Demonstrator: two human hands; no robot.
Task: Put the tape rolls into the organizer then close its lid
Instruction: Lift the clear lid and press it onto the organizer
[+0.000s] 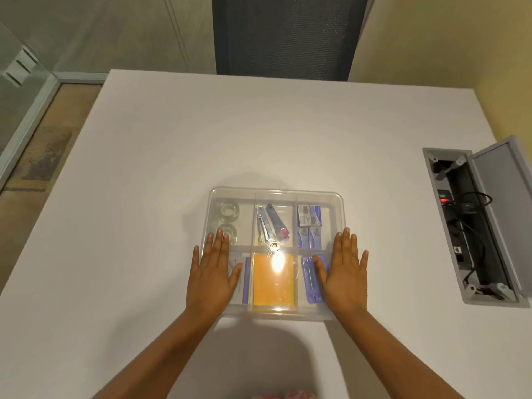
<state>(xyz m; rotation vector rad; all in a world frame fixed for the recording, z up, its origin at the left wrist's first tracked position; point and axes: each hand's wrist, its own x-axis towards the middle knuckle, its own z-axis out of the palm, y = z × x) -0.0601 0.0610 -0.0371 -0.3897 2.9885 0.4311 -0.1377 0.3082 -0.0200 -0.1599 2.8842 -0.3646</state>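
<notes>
A clear plastic organizer (276, 194) sits on the white table, and its clear lid lies flat over the compartments. Two clear tape rolls (229, 211) (230, 230) show through the lid in the far left compartment. My left hand (211, 272) rests flat on the lid's left side, fingers spread. Flat on the right side of the lid lies my right hand (345, 272), with fingers apart. Neither hand holds anything.
Under the lid are staplers (270, 223), staple boxes (309, 223), an orange pad (273, 280) and a blue hole punch (311, 280). An open grey cable box (472, 220) is set into the table at right. A dark chair back (288, 36) stands beyond the far edge.
</notes>
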